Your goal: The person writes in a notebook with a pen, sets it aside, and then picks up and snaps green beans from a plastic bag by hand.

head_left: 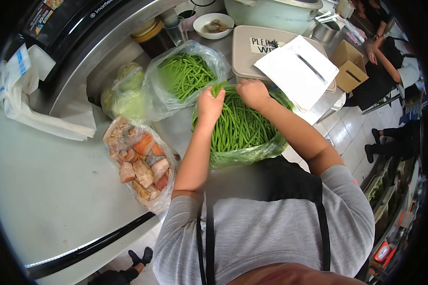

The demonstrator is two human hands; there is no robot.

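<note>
My left hand [210, 105] is closed around a few cut green bean pieces [218, 89], which stick up past the thumb. To its right, my right hand [253, 93] is curled with the knuckles up; whatever its fingers hold is hidden. Both hands are over the far edge of a large plastic bag of long green beans [242, 128], which lies right in front of me. Just beyond my left hand, a second clear bag [218, 59] contains shorter, cut green beans [185, 75].
Left of the beans lie a bag of meat or fish chunks [144, 172] and a bag of pale green vegetables [127, 97]. Behind stand a lidded box [245, 40] with papers [297, 71] on top, a white bowl [213, 24] and a cardboard box [349, 64]. Other people are at right.
</note>
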